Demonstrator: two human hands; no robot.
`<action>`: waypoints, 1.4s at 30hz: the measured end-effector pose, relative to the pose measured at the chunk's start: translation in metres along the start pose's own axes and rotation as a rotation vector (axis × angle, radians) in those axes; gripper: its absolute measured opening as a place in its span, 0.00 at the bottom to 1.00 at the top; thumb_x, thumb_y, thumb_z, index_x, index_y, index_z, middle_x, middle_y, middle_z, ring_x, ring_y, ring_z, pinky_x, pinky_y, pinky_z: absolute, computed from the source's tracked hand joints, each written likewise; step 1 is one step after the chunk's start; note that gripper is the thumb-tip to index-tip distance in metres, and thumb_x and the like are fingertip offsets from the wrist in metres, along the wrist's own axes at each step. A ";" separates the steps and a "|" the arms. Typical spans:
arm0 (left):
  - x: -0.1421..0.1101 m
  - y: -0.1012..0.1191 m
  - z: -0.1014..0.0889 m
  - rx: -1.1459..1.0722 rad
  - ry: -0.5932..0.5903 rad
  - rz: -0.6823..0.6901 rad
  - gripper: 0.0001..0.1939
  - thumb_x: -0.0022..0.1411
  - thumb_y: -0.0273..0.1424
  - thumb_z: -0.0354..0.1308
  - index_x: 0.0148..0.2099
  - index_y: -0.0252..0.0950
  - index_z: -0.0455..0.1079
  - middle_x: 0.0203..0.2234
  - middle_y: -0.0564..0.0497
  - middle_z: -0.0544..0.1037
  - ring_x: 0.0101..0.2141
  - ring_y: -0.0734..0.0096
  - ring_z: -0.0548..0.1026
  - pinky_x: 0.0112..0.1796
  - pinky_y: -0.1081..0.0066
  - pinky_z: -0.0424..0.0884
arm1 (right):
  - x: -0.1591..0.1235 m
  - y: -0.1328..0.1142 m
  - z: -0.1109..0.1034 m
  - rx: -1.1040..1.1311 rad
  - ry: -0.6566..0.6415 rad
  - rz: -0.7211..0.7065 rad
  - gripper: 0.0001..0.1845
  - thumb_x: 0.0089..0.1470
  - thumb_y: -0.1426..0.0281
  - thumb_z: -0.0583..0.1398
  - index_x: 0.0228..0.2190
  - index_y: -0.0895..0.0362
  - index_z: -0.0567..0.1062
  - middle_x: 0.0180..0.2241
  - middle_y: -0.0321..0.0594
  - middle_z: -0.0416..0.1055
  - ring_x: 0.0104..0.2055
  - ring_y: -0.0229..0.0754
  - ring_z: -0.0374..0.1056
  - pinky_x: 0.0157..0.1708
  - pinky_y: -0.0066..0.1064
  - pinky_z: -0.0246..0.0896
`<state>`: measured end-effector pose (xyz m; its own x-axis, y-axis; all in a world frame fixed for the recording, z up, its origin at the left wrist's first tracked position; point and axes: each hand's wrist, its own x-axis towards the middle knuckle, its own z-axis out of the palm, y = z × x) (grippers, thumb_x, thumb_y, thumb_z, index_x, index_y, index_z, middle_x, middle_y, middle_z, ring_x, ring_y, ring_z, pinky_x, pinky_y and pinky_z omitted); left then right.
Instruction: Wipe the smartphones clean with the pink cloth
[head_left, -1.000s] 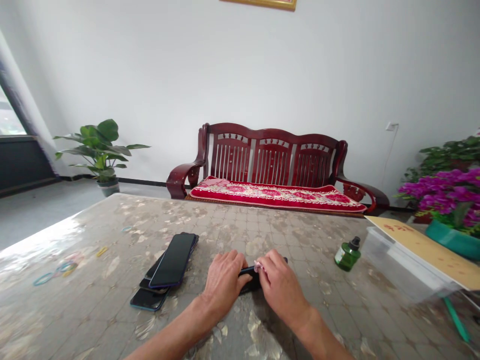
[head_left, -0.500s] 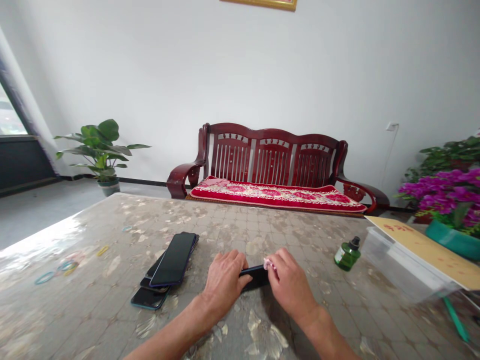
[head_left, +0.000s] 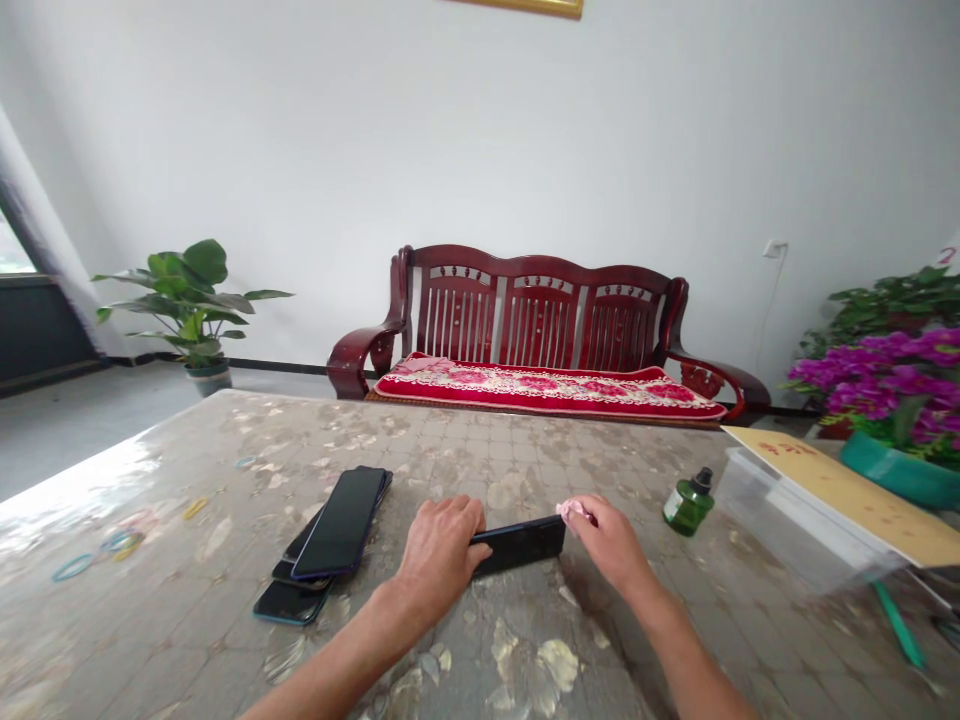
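Note:
A dark smartphone (head_left: 523, 546) is held on its long edge, screen toward me, low over the table. My left hand (head_left: 445, 540) grips its left end, thumb on the screen side. In my right hand (head_left: 604, 540) is a small crumpled pink cloth (head_left: 574, 510), pinched in the fingers at the phone's upper right corner. To the left lies a loose stack of several smartphones; the top phone (head_left: 342, 522) has a black screen and a bluish edge, and a lower phone (head_left: 291, 602) sticks out toward me.
A green bottle (head_left: 688, 504) with a black top stands at right, beside a clear plastic box (head_left: 802, 520) with a tan folder (head_left: 847, 490) on top. Rubber bands (head_left: 120, 542) lie at left on the patterned tablecloth (head_left: 420, 450). Behind the table is a wooden bench (head_left: 540, 310).
My right hand, with the pink cloth, has moved right along the phone to its right end, uncovering more of the screen. My left hand still grips the left end.

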<state>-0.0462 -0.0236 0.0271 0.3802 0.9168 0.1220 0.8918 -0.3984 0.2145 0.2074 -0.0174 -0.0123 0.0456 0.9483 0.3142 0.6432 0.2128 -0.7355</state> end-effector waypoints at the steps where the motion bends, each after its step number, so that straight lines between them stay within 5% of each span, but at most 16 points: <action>1: 0.000 0.002 -0.001 0.015 -0.003 0.003 0.07 0.60 0.34 0.64 0.38 0.39 0.70 0.36 0.51 0.78 0.41 0.60 0.74 0.38 0.65 0.60 | 0.001 0.002 0.000 0.055 -0.022 0.034 0.18 0.55 0.57 0.54 0.26 0.56 0.76 0.27 0.39 0.71 0.31 0.43 0.66 0.32 0.32 0.59; 8: 0.010 0.026 -0.008 0.136 -0.063 0.104 0.06 0.62 0.33 0.62 0.41 0.38 0.72 0.39 0.47 0.79 0.43 0.56 0.74 0.41 0.62 0.62 | -0.001 0.002 0.005 0.241 -0.051 0.112 0.19 0.53 0.55 0.55 0.22 0.56 0.72 0.20 0.33 0.63 0.23 0.38 0.58 0.23 0.27 0.51; 23: 0.055 0.073 0.005 0.164 -0.104 0.263 0.07 0.63 0.29 0.60 0.40 0.32 0.77 0.38 0.39 0.80 0.42 0.52 0.77 0.42 0.63 0.67 | -0.003 0.001 0.011 0.228 -0.002 0.107 0.17 0.51 0.57 0.53 0.21 0.55 0.70 0.21 0.35 0.65 0.26 0.41 0.62 0.25 0.28 0.54; 30: 0.041 0.056 -0.009 0.134 -0.108 0.217 0.05 0.64 0.30 0.57 0.39 0.37 0.74 0.36 0.46 0.79 0.41 0.59 0.77 0.40 0.66 0.65 | -0.008 -0.014 0.016 0.306 0.003 0.046 0.16 0.53 0.60 0.54 0.23 0.56 0.74 0.27 0.37 0.70 0.30 0.40 0.65 0.29 0.28 0.57; 42: 0.013 0.012 -0.011 -0.095 0.229 0.209 0.05 0.69 0.32 0.52 0.39 0.40 0.68 0.34 0.52 0.76 0.38 0.65 0.73 0.40 0.68 0.64 | -0.016 -0.033 0.017 0.269 0.174 -0.132 0.11 0.59 0.68 0.55 0.32 0.56 0.78 0.32 0.39 0.72 0.36 0.40 0.68 0.37 0.28 0.60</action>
<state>-0.0330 -0.0170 0.0421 0.4782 0.7891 0.3856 0.7690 -0.5883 0.2502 0.1721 -0.0356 -0.0033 0.1196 0.8590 0.4978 0.4290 0.4075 -0.8062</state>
